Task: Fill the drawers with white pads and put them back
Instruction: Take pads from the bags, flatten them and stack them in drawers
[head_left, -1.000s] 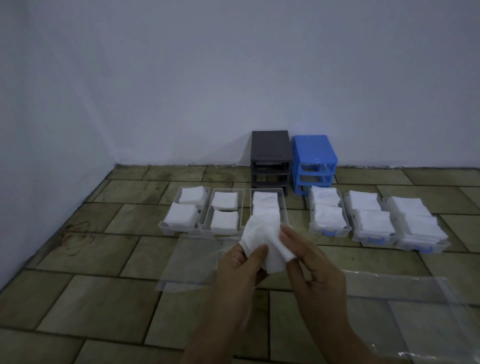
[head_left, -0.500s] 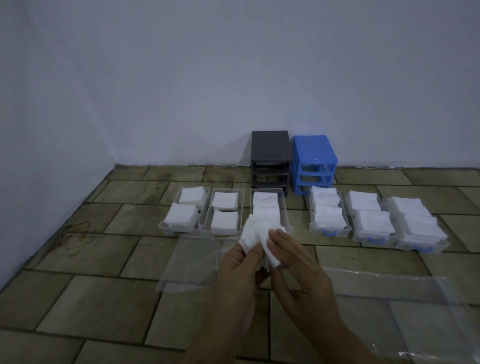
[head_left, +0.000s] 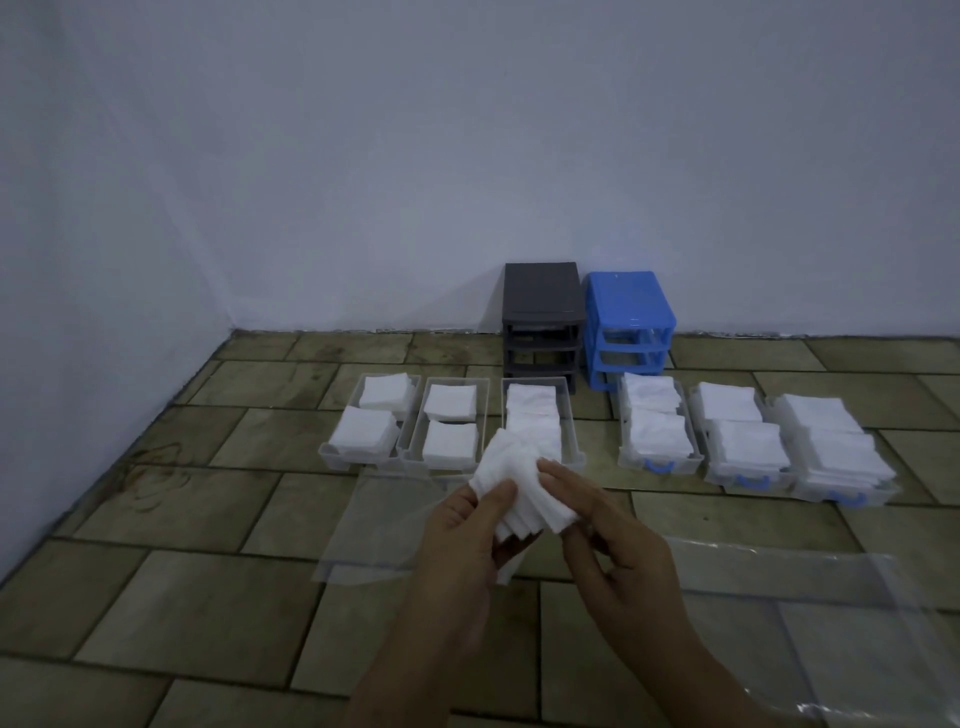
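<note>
Drawers pulled out of their two cabinets lie in a row on the tiled floor (head_left: 218, 597), six in all, each clear and loaded with white pads. Largest in view after the floor is the pale wall (head_left: 467, 156) behind. Against it stand the dark grey cabinet frame (head_left: 541, 317) and, touching its right side, the blue cabinet frame (head_left: 627, 325), both with empty slots. Two sheets of clear plastic film lie on the tiles: one (head_left: 831, 597) spreads to the right, the other (head_left: 374, 525) sits under the hands.

Three drawers with blue handles sit right of centre: the far-right drawer (head_left: 857, 491), the middle blue-handled drawer (head_left: 740, 475) and the inner blue-handled drawer (head_left: 657, 460). Left of them come the centre drawer (head_left: 569, 431), the next drawer (head_left: 415, 441) and the leftmost drawer (head_left: 332, 449), each holding two stacks.

Above the film, just in front of the centre drawer, the left hand (head_left: 467, 540) grips a fanned stack of white pads (head_left: 519, 488), thumb on top and fingers curled beneath. The right hand (head_left: 608, 540) pinches the stack's right edge, fingertips on the upper face.
</note>
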